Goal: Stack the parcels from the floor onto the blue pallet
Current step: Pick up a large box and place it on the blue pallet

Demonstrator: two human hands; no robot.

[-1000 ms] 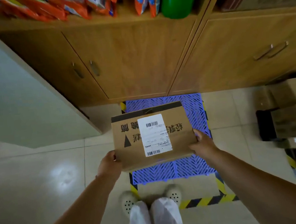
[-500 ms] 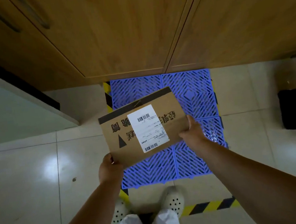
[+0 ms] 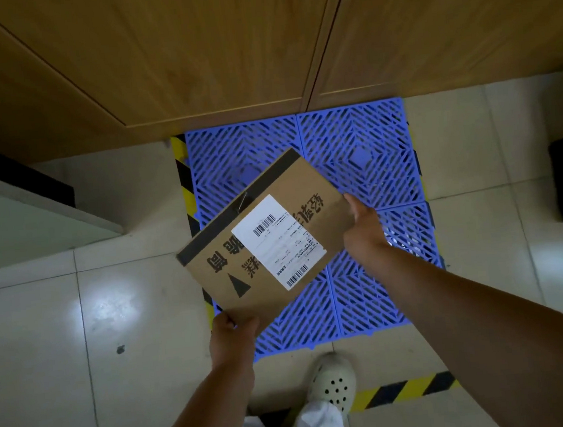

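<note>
Parcel (image 3: 262, 239) hangs tilted over the bare blue pallet (image 3: 364, 157), left hand (image 3: 231, 335) pinching its near corner, right hand (image 3: 364, 226) apparently gripping its far edge. Placing step: next, level it and lower it flat.

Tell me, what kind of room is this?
Probably a storeroom or parcel-sorting room: a blue pallet lies on the tiled floor, edged with yellow-and-black tape, and a labelled cardboard parcel is held over it, by wooden cabinets.
</note>
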